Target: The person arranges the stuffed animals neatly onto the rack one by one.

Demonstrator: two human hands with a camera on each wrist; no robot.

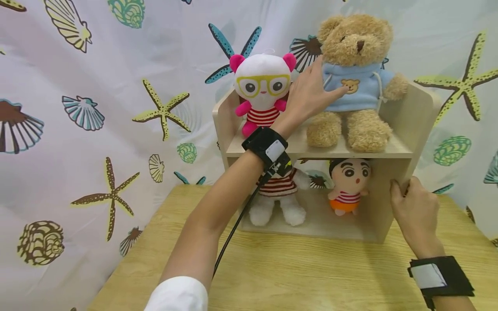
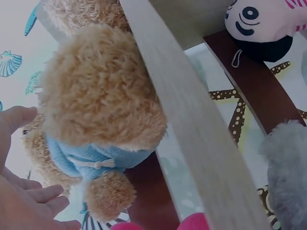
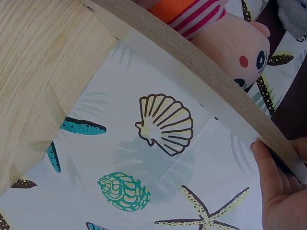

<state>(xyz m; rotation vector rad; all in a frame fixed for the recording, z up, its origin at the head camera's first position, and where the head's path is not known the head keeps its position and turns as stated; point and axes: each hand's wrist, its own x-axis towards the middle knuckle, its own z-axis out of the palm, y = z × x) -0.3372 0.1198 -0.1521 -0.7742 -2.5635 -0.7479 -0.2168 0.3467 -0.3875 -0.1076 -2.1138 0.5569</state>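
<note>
A tan teddy bear [image 1: 355, 93] in a blue hoodie sits on the upper board of a small wooden shelf [image 1: 422, 108]. My left hand [image 1: 311, 88] reaches up beside the bear, fingers extended and thumb pointing across the hoodie. In the left wrist view its spread fingers [image 2: 45, 194] appear at the bear's side, with nothing gripped. A white and pink panda plush [image 1: 263, 82] with yellow glasses sits just left of that hand, partly behind the wrist. Down at the right side panel, my right hand [image 1: 416, 211] grips the panel's front edge, thumb inside and fingers outside.
On the lower level sit a boy doll [image 1: 348, 185] in orange shorts and a white plush [image 1: 278, 203] in a striped dress, its head hidden behind my left wrist. A wooden table [image 1: 272, 272] carries the shelf. Behind hangs a seashell-patterned curtain [image 1: 128, 65].
</note>
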